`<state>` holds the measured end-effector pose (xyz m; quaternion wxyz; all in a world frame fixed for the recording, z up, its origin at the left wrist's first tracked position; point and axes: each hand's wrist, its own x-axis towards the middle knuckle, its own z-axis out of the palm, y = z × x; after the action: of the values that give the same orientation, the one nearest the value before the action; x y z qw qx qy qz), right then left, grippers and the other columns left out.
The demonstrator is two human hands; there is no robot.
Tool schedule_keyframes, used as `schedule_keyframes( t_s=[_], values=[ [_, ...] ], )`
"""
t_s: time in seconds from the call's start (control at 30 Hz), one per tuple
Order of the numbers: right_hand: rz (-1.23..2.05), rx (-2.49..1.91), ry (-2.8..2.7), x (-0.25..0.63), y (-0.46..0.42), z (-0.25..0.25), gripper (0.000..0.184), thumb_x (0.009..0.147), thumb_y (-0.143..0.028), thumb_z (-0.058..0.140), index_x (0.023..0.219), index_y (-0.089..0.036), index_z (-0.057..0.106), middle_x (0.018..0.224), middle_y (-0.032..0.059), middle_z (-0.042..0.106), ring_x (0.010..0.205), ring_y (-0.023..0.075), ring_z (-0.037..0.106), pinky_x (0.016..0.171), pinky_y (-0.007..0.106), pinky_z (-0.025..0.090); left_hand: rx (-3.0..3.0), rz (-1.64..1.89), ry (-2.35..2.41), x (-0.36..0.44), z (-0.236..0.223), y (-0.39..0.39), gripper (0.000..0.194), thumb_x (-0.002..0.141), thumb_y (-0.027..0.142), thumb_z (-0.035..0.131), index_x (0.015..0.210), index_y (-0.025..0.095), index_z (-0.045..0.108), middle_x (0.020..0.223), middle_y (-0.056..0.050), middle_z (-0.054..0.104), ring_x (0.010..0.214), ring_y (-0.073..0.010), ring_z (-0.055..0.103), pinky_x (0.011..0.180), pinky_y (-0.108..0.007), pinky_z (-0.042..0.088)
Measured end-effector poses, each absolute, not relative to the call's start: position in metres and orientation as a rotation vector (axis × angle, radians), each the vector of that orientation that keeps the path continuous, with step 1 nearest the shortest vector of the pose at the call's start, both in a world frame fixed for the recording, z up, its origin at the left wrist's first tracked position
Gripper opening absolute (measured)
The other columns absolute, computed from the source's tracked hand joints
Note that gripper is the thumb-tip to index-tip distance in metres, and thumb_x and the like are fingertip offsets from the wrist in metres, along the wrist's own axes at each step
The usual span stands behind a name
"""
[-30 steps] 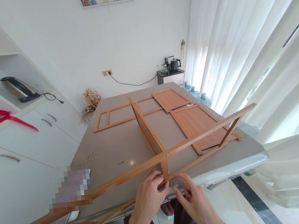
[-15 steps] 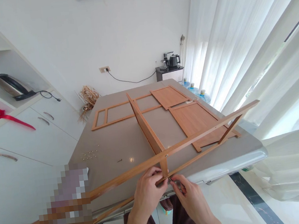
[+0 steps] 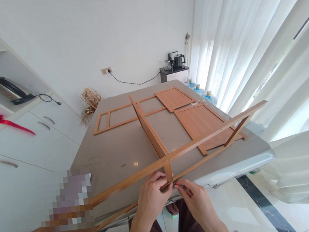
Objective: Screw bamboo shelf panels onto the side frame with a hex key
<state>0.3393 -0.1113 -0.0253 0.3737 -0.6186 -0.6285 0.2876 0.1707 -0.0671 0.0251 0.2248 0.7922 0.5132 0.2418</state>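
Observation:
A long wooden ladder-like frame (image 3: 202, 140) lies tilted across the near edge of the grey table (image 3: 119, 149), joined to an upright wooden panel (image 3: 149, 131). My left hand (image 3: 152, 196) is closed around the frame's lower rail beside the short crosspiece (image 3: 168, 170). My right hand (image 3: 193, 197) pinches something small at the joint under that crosspiece; I cannot make out what it is.
Two flat wooden panels (image 3: 200, 122) and another ladder frame (image 3: 121, 116) lie farther back on the table. Several small screws (image 3: 92, 160) sit at the left. White cabinets (image 3: 22, 153) stand on the left, curtains (image 3: 262, 62) on the right. A blurred patch covers the near left.
The view has shifted slightly. My right hand has moved in closer to the joint and its fingers have closed into a pinch; my left hand keeps its hold on the rail.

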Motion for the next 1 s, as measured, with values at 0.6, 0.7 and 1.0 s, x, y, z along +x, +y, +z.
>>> schedule_keyframes(
  t_s=[0.6, 0.7, 1.0],
  values=[
    [0.635, -1.618, -1.643, 0.3426, -0.1085, -0.0255, 0.022, 0.094, -0.042, 0.057, 0.089, -0.024, 0.069, 0.060, -0.0043, 0.054, 0.052, 0.0125, 0.045, 0.054, 0.023, 0.033, 2.179, 0.647, 1.379, 0.1698, 0.0322, -0.0675, 0.015, 0.085, 0.021, 0.061, 0.092, 0.029, 0.072, 0.102, -0.001, 0.069, 0.102, -0.0174, 0.063, 0.092, -0.029, 0.049],
    [0.627, -1.635, -1.632, 0.3418, -0.1100, -0.0282, 0.023, 0.094, -0.044, 0.056, 0.090, -0.024, 0.067, 0.058, -0.0058, 0.049, 0.050, 0.0119, 0.043, 0.052, 0.022, 0.032, 2.190, 0.647, 1.384, 0.1705, 0.0314, -0.0669, 0.017, 0.086, 0.019, 0.060, 0.092, 0.029, 0.072, 0.100, -0.001, 0.070, 0.101, -0.0176, 0.063, 0.092, -0.029, 0.050],
    [0.634, -1.696, -1.573, 0.3418, -0.1099, -0.0300, 0.026, 0.091, -0.047, 0.059, 0.086, -0.022, 0.066, 0.055, -0.0087, 0.029, 0.049, 0.0108, 0.034, 0.049, 0.021, 0.030, 2.179, 0.678, 1.376, 0.1703, 0.0304, -0.0660, 0.017, 0.083, 0.018, 0.063, 0.091, 0.029, 0.073, 0.103, -0.001, 0.071, 0.100, -0.0183, 0.065, 0.090, -0.029, 0.052]
  ],
)
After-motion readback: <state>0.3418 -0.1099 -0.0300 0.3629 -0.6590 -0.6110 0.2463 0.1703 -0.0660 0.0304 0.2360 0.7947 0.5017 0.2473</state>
